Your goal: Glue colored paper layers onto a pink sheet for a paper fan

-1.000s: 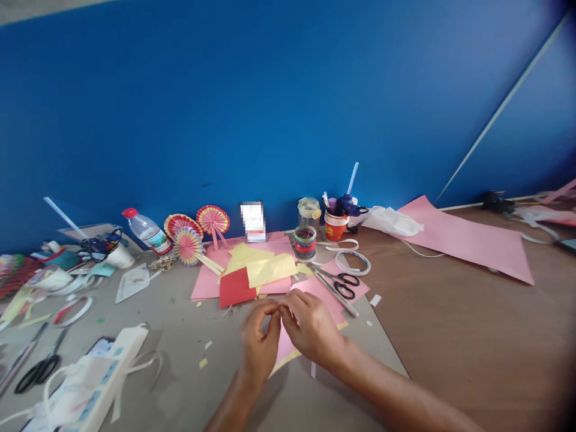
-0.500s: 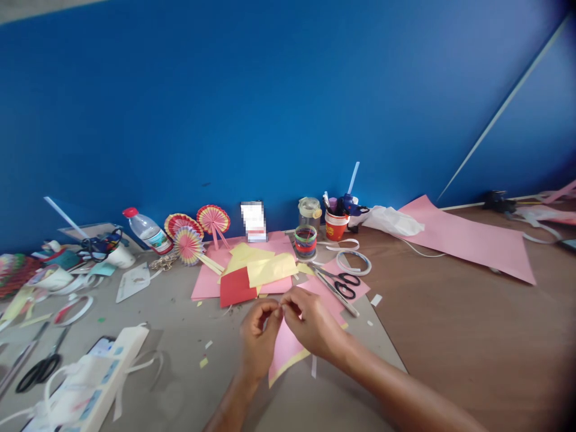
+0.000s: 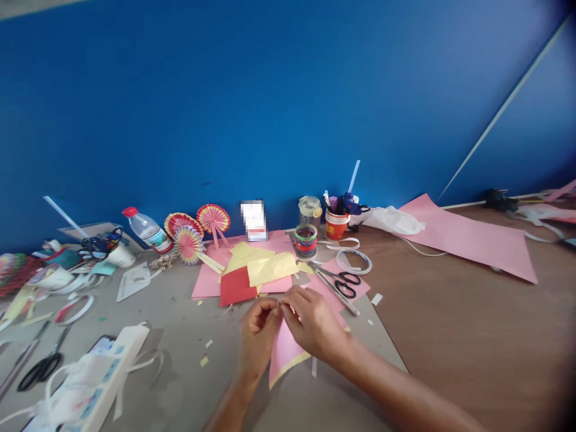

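Observation:
Both my hands meet over a pink paper with a yellow border (image 3: 288, 351), which curves slightly below them. My left hand (image 3: 261, 333) is closed in a pinch at the paper's upper left. Right against it, my right hand (image 3: 310, 318) is closed too, thumb and forefinger touching the left fingertips. What the fingertips hold is too small and hidden to make out. A narrow white strip (image 3: 314, 367) shows below my right wrist. Just beyond my hands lie a red paper (image 3: 237, 287) and crumpled yellow paper (image 3: 272, 269) on pink sheets (image 3: 204, 282).
Scissors (image 3: 345, 285) and a tape roll (image 3: 354, 262) lie right of the papers. Behind stand a red cup of tools (image 3: 336, 227), a jar (image 3: 309, 210), paper fans (image 3: 213, 219) and a bottle (image 3: 146, 231). A power strip (image 3: 112, 372) sits at left.
Almost nothing differs. The hands keep their pinch at the same spot, with only a tiny shift of the fingers and the view.

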Demonstrator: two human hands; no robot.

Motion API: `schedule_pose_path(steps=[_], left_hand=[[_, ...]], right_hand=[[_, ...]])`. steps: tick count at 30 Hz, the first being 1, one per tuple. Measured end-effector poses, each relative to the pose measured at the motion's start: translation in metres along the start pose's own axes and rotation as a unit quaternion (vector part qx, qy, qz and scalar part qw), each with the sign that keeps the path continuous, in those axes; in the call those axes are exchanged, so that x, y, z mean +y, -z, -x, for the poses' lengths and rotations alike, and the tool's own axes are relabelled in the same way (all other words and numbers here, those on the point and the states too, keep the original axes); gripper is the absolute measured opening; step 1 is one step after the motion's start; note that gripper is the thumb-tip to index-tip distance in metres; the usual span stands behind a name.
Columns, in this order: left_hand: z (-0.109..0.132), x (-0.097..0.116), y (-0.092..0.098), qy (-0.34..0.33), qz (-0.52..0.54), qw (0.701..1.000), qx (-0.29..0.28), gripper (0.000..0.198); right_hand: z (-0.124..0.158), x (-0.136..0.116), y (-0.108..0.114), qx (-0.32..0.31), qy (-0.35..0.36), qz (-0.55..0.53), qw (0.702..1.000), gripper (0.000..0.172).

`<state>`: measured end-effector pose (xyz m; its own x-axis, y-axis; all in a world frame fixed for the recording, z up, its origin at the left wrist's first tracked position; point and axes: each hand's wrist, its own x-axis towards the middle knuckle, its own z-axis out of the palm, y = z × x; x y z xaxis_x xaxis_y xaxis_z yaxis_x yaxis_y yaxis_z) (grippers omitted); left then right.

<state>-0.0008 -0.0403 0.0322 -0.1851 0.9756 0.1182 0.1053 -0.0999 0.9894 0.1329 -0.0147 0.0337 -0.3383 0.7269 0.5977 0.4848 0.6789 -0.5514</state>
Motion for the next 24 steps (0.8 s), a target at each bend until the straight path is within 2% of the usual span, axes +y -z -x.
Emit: schedule_pose_path(steps=[3,8,17,24], left_hand=[[0.001,-0.002,0.001,-0.035,-0.025,0.999,-0.003,0.015],[0.002,-0.005,0.001,-0.055,-0.056,0.997,0.0,0.014],[0.001,-0.004,0.001,-0.016,-0.001,1.0,-0.024,0.019],[0.0,-0.005,0.001,0.018,0.018,0.999,-0.031,0.019]], right_hand=[[0.001,0.002,-0.002,0.022,0.065,0.074,0.995,0.02],[-0.001,0.004,0.0,0.005,0.079,0.089,0.993,0.019],[-0.004,0.011,0.004,-0.052,0.101,0.073,0.991,0.022],[-0.005,0.012,0.007,-0.053,0.109,0.064,0.991,0.019]])
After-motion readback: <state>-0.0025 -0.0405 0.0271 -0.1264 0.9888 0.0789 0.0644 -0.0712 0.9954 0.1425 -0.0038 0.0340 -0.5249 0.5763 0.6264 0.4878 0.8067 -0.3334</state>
